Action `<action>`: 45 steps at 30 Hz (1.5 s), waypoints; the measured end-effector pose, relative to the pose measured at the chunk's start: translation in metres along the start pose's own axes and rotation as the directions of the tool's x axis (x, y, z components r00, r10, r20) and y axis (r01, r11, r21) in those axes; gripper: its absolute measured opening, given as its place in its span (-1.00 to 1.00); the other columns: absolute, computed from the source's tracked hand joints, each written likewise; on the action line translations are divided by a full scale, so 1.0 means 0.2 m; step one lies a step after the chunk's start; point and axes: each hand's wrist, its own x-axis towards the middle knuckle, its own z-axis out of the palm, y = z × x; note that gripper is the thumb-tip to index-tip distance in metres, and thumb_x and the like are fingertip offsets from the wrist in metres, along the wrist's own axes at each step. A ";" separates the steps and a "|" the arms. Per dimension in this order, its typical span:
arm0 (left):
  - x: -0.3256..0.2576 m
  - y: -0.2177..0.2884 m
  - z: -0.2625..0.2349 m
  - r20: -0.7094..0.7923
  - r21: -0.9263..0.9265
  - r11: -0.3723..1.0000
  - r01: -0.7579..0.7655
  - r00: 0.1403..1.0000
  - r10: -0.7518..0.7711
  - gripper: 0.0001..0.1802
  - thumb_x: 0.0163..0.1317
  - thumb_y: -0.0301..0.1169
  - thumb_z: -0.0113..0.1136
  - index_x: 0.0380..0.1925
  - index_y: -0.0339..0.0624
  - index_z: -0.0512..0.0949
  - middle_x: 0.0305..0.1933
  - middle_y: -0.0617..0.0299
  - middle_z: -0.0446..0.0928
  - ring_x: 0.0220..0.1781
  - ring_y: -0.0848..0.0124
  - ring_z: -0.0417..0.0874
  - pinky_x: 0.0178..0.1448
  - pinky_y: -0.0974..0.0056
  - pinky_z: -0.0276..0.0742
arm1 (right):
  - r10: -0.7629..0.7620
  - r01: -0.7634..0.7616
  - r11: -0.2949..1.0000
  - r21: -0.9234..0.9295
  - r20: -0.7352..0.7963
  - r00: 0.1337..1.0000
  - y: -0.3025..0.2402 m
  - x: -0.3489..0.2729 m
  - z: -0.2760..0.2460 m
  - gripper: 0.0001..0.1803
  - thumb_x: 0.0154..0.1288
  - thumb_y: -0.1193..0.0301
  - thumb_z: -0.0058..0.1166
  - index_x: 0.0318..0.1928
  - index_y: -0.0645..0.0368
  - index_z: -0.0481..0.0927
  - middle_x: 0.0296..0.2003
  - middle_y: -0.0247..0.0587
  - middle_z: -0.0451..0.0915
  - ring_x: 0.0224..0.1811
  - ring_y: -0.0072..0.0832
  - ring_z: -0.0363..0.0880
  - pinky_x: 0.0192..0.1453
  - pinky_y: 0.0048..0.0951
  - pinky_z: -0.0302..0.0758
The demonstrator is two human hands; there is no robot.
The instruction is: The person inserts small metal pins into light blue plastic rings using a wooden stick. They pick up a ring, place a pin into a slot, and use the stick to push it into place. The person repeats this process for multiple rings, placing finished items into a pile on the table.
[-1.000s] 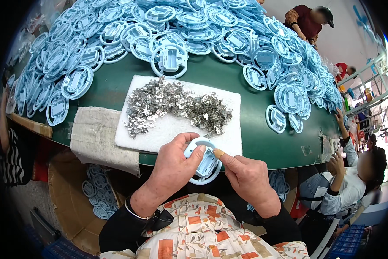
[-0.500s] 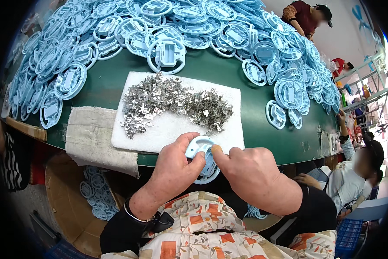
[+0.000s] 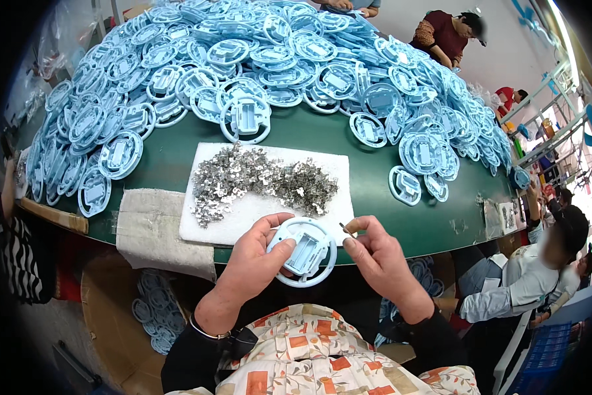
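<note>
My left hand (image 3: 253,263) grips a round blue plastic frame (image 3: 304,251) over the worktop (image 3: 375,164) edge; my right hand (image 3: 381,260) pinches a small metal clip (image 3: 346,229) just beside it (more clips (image 3: 263,181) heaped on the white tray (image 3: 243,220) beyond).

metal clip (image 3: 346,228) too small to make out; neighbour's face blurred

Pale blue ring-shaped part (image 3: 302,251): smooth, slightly glossy moulded plastic. Small clips (image 3: 263,181): bright shiny metal. White pad (image 3: 338,164): matt foam-like sheet. Table top (image 3: 375,217): matt green.
</note>
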 end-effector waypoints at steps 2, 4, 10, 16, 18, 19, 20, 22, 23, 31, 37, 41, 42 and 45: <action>-0.01 0.01 0.03 0.022 -0.059 0.998 0.028 0.999 -0.027 -0.45 0.41 -0.52 0.10 0.35 -0.44 0.24 0.11 0.03 0.59 -0.04 0.46 0.69 -0.10 0.42 0.70 | 0.053 -0.079 0.847 0.526 0.065 0.997 0.12 -0.02 0.11 -0.67 0.58 0.28 0.06 0.15 0.24 0.44 -0.46 -0.45 0.57 -0.52 -0.78 0.38 -0.48 -0.61 0.26; -0.04 -0.01 0.05 0.035 -0.040 0.999 0.007 0.999 -0.006 -0.44 0.41 -0.52 0.09 0.37 -0.42 0.24 0.12 0.04 0.57 0.00 0.46 0.67 -0.03 0.41 0.67 | 0.104 -0.267 0.597 0.756 0.257 0.961 0.11 -0.04 0.12 -0.64 0.60 0.27 0.04 0.21 0.22 0.44 -0.34 -0.54 0.55 -0.44 -0.86 0.38 -0.43 -0.71 0.25; -0.05 0.05 0.14 0.110 0.473 0.872 -0.128 0.990 0.086 -0.42 0.41 -0.52 0.04 0.42 -0.26 0.25 0.11 0.08 0.52 0.05 0.45 0.61 0.16 0.32 0.55 | 0.118 -0.291 0.617 0.731 0.279 0.953 0.10 -0.04 0.08 -0.66 0.60 0.28 0.02 0.20 0.20 0.44 -0.38 -0.57 0.51 -0.52 -0.87 0.30 -0.50 -0.72 0.17; 0.00 -0.06 0.08 0.154 0.294 0.937 -0.187 0.977 0.146 -0.49 0.46 -0.53 -0.05 0.40 -0.27 0.31 -0.01 0.12 0.53 -0.14 0.36 0.65 -0.06 0.32 0.61 | -0.002 -0.172 0.484 0.858 0.198 0.980 0.07 -0.03 0.04 -0.72 0.59 0.35 0.02 0.10 0.30 0.57 -0.47 -0.61 0.41 -0.53 -0.84 0.26 -0.50 -0.70 0.18; -0.01 -0.06 0.05 0.207 -0.135 0.990 0.032 0.978 -0.003 -0.55 0.62 -0.32 -0.19 0.39 -0.30 0.31 -0.02 0.13 0.55 -0.13 0.42 0.66 -0.03 0.32 0.66 | -0.064 0.052 0.711 0.701 -0.009 0.998 0.07 -0.02 0.11 -0.74 0.56 0.38 0.08 0.09 0.30 0.57 -0.48 -0.61 0.42 -0.52 -0.82 0.26 -0.49 -0.69 0.19; -0.01 -0.07 0.04 0.239 -0.172 0.985 0.026 0.971 0.016 -0.53 0.61 -0.31 -0.16 0.39 -0.31 0.30 -0.03 0.12 0.56 -0.14 0.42 0.66 -0.03 0.32 0.66 | -0.109 0.150 0.802 0.579 -0.105 0.988 0.07 -0.01 0.13 -0.74 0.54 0.40 0.10 0.09 0.30 0.58 -0.49 -0.61 0.43 -0.52 -0.81 0.26 -0.48 -0.68 0.19; -0.02 -0.08 0.04 0.269 -0.209 0.978 0.022 0.962 0.036 -0.52 0.60 -0.30 -0.13 0.39 -0.32 0.30 -0.03 0.12 0.57 -0.15 0.42 0.66 -0.04 0.32 0.66 | -0.130 0.161 0.864 0.478 -0.097 0.987 0.07 -0.01 0.12 -0.75 0.46 0.46 0.19 0.08 0.26 0.58 -0.55 -0.59 0.42 -0.55 -0.80 0.23 -0.48 -0.65 0.18; -0.03 -0.08 0.05 0.309 -0.181 0.983 -0.042 0.946 0.097 -0.49 0.58 -0.26 -0.08 0.39 -0.35 0.30 -0.07 0.11 0.58 -0.20 0.41 0.64 -0.08 0.33 0.64 | -0.111 0.139 0.903 0.406 -0.090 0.990 0.03 0.00 0.14 -0.74 0.42 0.46 0.22 0.06 0.22 0.58 -0.61 -0.57 0.37 -0.59 -0.79 0.20 -0.50 -0.63 0.18; -0.03 -0.09 0.05 0.329 -0.199 0.980 -0.023 0.940 0.089 -0.48 0.58 -0.25 -0.06 0.38 -0.35 0.30 -0.07 0.11 0.58 -0.20 0.41 0.63 -0.10 0.33 0.62 | -0.101 0.126 0.921 0.368 -0.085 0.991 0.01 0.00 0.15 -0.74 0.40 0.46 0.24 0.05 0.20 0.58 -0.64 -0.56 0.35 -0.61 -0.78 0.19 -0.50 -0.62 0.17; -0.04 -0.09 0.05 0.387 -0.283 0.942 0.181 0.920 -0.060 -0.52 0.56 -0.27 -0.03 0.36 -0.27 0.32 -0.09 0.13 0.57 -0.22 0.45 0.62 -0.16 0.37 0.58 | 0.022 -0.049 0.905 0.423 0.069 0.997 0.05 0.10 0.13 -0.72 0.26 0.40 0.42 -0.15 0.13 0.55 -0.67 -0.60 0.27 -0.59 -0.82 0.18 -0.49 -0.61 0.17; -0.07 -0.07 -0.01 0.349 -0.242 0.927 0.285 0.917 -0.191 -0.43 0.24 -0.59 0.01 0.31 -0.31 0.37 0.10 0.16 0.55 0.10 0.44 0.63 0.26 0.31 0.55 | -0.001 -0.057 0.884 0.464 0.123 0.992 0.14 0.08 0.05 -0.78 0.45 0.39 0.21 0.01 0.23 0.63 -0.46 -0.55 0.42 -0.42 -0.76 0.31 -0.34 -0.63 0.31; -0.11 -0.08 -0.07 0.302 -0.257 0.928 0.268 0.935 -0.186 -0.41 0.17 -0.56 0.03 0.27 -0.35 0.39 0.10 0.15 0.56 0.13 0.45 0.62 0.31 0.29 0.53 | -0.189 0.190 0.965 0.179 -0.027 0.982 0.12 0.16 0.12 -0.81 0.43 0.40 0.19 -0.02 0.18 0.66 -0.40 -0.34 0.60 -0.41 -0.55 0.55 -0.32 -0.46 0.49; -0.13 -0.08 -0.08 0.292 -0.250 0.933 0.258 0.939 -0.182 -0.42 0.16 -0.56 0.03 0.27 -0.34 0.39 0.09 0.15 0.56 0.13 0.46 0.61 0.31 0.29 0.53 | -0.307 0.312 0.948 0.058 -0.080 0.948 0.09 0.19 0.15 -0.81 0.41 0.40 0.21 -0.03 0.16 0.67 -0.39 -0.29 0.62 -0.41 -0.48 0.61 -0.32 -0.41 0.52; -0.15 -0.09 -0.10 0.261 -0.220 0.947 0.234 0.949 -0.174 -0.43 0.16 -0.56 0.01 0.25 -0.34 0.40 0.07 0.15 0.57 0.12 0.47 0.61 0.29 0.30 0.53 | -0.382 0.345 0.891 -0.295 -0.077 0.921 -0.04 0.29 0.20 -0.80 0.31 0.41 0.26 -0.07 0.11 0.69 -0.37 -0.21 0.64 -0.34 -0.24 0.68 -0.30 -0.27 0.59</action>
